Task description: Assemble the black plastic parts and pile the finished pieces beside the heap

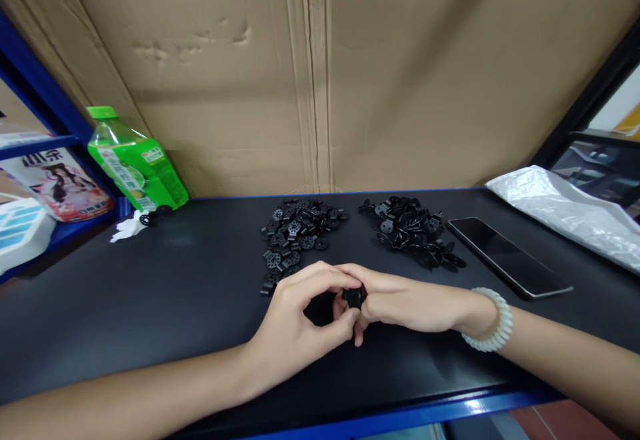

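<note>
A small round black part [353, 297] is pinched between my two hands above the front of the black table. My left hand [300, 320] has its thumb and index finger curled against the part's left side. From the right, my right hand [400, 300] closes on the same part, its fingertips partly hidden. Behind my left hand lies a pile of black parts with holed discs [300, 227]. Beyond my right hand sits a second pile of black disc-like parts [413, 230].
A dark phone [507, 257] lies at the right, near a silvery plastic bag [570, 213]. At the left stand a green bottle [137, 167] and a crumpled white tissue [129, 227]. A cardboard wall [230, 93] rises behind the black table [150, 307].
</note>
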`<action>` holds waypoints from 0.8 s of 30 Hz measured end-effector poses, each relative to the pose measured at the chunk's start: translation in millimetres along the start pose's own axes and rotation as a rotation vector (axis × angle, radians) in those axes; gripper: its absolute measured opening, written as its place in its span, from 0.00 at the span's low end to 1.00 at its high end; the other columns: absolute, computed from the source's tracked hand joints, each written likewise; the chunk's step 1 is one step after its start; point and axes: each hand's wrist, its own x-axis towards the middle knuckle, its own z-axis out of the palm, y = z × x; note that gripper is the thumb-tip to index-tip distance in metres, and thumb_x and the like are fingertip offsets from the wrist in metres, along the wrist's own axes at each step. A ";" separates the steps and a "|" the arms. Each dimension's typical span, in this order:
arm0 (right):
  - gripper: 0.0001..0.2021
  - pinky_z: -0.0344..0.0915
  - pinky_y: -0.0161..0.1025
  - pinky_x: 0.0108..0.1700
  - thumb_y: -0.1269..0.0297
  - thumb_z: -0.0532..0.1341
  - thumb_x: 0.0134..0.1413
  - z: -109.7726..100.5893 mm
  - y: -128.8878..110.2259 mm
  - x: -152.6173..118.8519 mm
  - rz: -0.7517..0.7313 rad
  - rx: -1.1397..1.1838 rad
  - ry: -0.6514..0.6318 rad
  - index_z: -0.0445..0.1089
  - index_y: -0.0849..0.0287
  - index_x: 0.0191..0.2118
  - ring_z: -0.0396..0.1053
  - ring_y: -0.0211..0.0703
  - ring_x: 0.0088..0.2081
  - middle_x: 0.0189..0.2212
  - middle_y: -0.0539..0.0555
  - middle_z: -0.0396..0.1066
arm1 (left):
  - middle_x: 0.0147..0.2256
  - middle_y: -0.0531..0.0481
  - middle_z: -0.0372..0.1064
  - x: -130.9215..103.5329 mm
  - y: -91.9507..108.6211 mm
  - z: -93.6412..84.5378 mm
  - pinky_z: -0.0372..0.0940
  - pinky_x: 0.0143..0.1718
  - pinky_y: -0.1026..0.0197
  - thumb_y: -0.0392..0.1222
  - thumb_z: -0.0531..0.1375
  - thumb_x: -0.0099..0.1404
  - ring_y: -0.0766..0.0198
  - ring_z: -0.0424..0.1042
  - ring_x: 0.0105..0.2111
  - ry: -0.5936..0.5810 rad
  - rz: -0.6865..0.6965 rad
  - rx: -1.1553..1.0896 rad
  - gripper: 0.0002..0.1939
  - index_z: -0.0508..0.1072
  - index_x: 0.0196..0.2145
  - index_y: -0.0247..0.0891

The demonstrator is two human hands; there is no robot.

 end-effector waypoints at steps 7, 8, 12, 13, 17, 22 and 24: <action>0.18 0.64 0.39 0.42 0.80 0.49 0.47 6.8 -0.3 2.0 0.019 -0.075 0.031 0.58 0.59 0.45 0.65 0.35 0.32 0.32 0.47 0.62 | 0.29 0.49 0.71 0.7 2.8 2.6 0.68 0.33 0.61 0.26 0.60 0.55 0.65 0.73 0.25 0.035 -0.002 -0.013 0.10 0.77 0.34 0.32; 0.18 0.64 0.39 0.41 0.80 0.49 0.46 8.3 1.7 2.4 0.021 -0.066 0.051 0.59 0.59 0.44 0.64 0.35 0.32 0.30 0.47 0.62 | 0.28 0.49 0.71 0.8 2.7 2.9 0.68 0.32 0.62 0.25 0.59 0.56 0.65 0.73 0.25 0.046 0.002 0.006 0.09 0.77 0.33 0.33; 0.18 0.61 0.36 0.37 0.80 0.50 0.38 12.5 11.0 5.2 0.010 0.166 0.124 0.60 0.59 0.39 0.63 0.34 0.29 0.27 0.46 0.63 | 0.28 0.47 0.73 0.5 2.4 2.8 0.68 0.31 0.63 0.25 0.58 0.59 0.63 0.73 0.28 0.056 0.072 0.060 0.10 0.77 0.33 0.33; 0.18 0.61 0.36 0.36 0.79 0.50 0.36 12.2 12.3 6.0 0.015 0.255 0.109 0.60 0.59 0.39 0.63 0.34 0.28 0.27 0.46 0.64 | 0.31 0.46 0.74 0.2 2.6 2.4 0.69 0.33 0.62 0.26 0.58 0.59 0.63 0.74 0.30 0.045 0.094 0.054 0.10 0.77 0.35 0.33; 0.21 0.61 0.36 0.34 0.77 0.52 0.33 7.3 13.0 8.0 0.045 0.436 0.030 0.60 0.59 0.40 0.65 0.34 0.26 0.27 0.46 0.68 | 0.39 0.43 0.76 -0.5 2.5 0.3 0.71 0.38 0.62 0.26 0.59 0.59 0.61 0.75 0.36 0.026 0.137 0.040 0.14 0.76 0.42 0.33; 0.23 0.60 0.37 0.33 0.77 0.54 0.34 2.6 14.7 9.2 0.059 0.452 0.000 0.62 0.59 0.43 0.66 0.34 0.25 0.27 0.47 0.69 | 0.33 0.47 0.78 0.3 -0.3 1.1 0.72 0.34 0.67 0.27 0.62 0.57 0.65 0.77 0.29 0.055 0.167 0.064 0.13 0.76 0.40 0.33; 0.22 0.60 0.37 0.32 0.77 0.54 0.35 1.7 16.1 10.2 0.058 0.471 0.000 0.63 0.60 0.43 0.66 0.34 0.25 0.29 0.48 0.68 | 0.30 0.49 0.78 0.6 -1.1 2.1 0.71 0.32 0.68 0.27 0.63 0.55 0.67 0.77 0.26 0.084 0.200 0.089 0.12 0.76 0.39 0.32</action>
